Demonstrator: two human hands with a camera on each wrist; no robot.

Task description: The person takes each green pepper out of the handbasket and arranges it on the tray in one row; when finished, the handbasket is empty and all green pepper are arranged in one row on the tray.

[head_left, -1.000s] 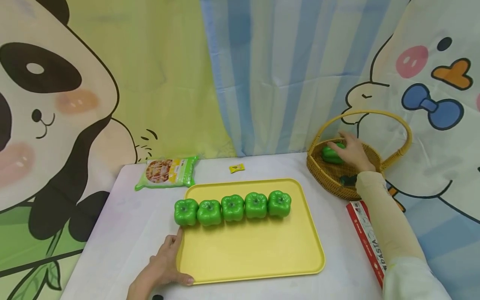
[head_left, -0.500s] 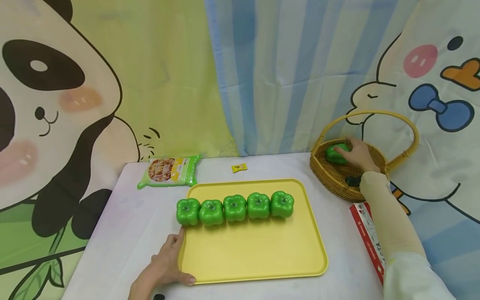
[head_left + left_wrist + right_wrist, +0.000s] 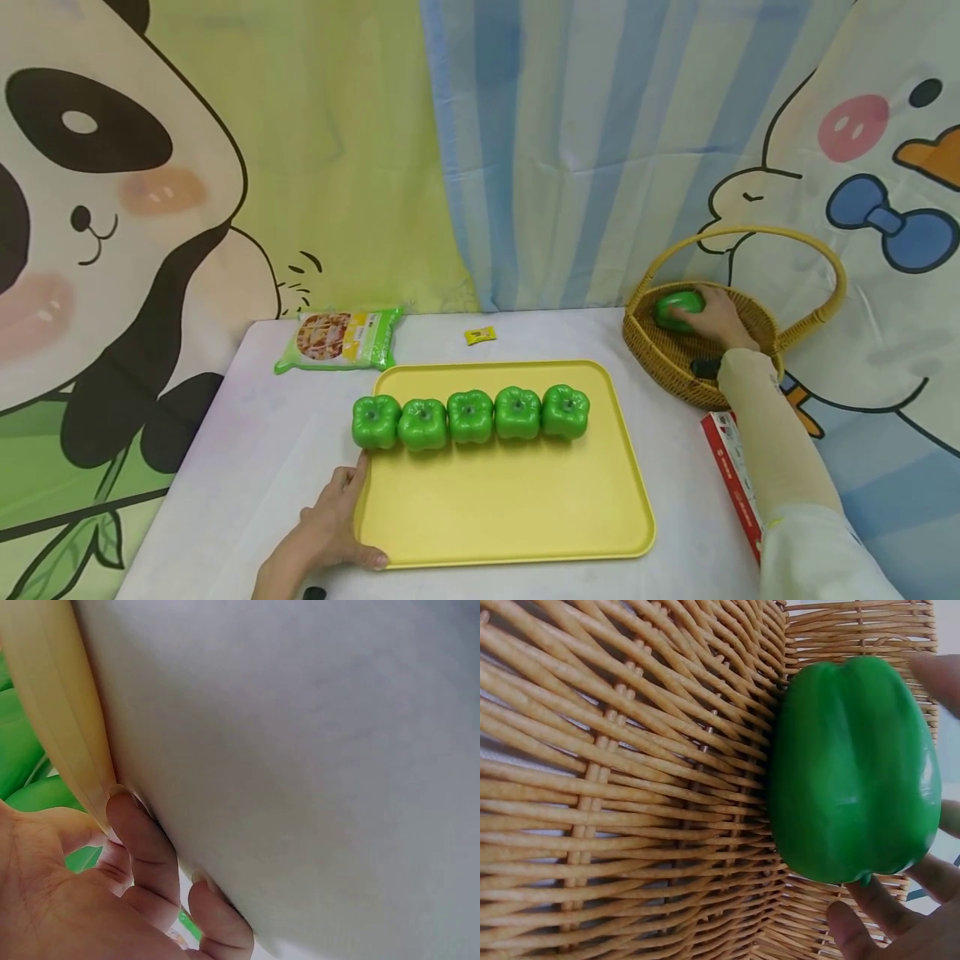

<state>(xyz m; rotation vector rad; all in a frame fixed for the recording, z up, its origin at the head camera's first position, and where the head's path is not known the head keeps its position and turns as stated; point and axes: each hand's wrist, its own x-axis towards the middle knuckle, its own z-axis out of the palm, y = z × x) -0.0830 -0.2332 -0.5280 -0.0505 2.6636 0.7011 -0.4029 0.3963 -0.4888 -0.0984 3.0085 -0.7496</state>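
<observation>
In the head view, my left hand [image 3: 330,525] holds the left edge of a yellow tray [image 3: 510,508], thumb at its front corner. The left wrist view shows curled fingertips [image 3: 142,832] against the tray's edge [image 3: 60,697]. Several green bell peppers [image 3: 470,416] stand in a row along the tray's back half, stems up. Inside a wicker basket [image 3: 663,367] at the right, my right hand [image 3: 720,318] grips another green bell pepper [image 3: 675,311]. In the right wrist view this pepper [image 3: 855,772] lies on its side against the woven wall, fingers at its stem end.
A green-and-white food packet [image 3: 341,340] lies back left; a small yellow wrapper [image 3: 480,335] lies behind the tray. A red-and-white box [image 3: 733,479] sits beside the right forearm. The basket's tall handle [image 3: 750,231] arches above the right hand. A patterned curtain [image 3: 525,167] hangs behind the table.
My right hand has settled lower around the pepper in the basket, which has shifted slightly right. My left hand stays at the tray, and the row of peppers is unchanged.
</observation>
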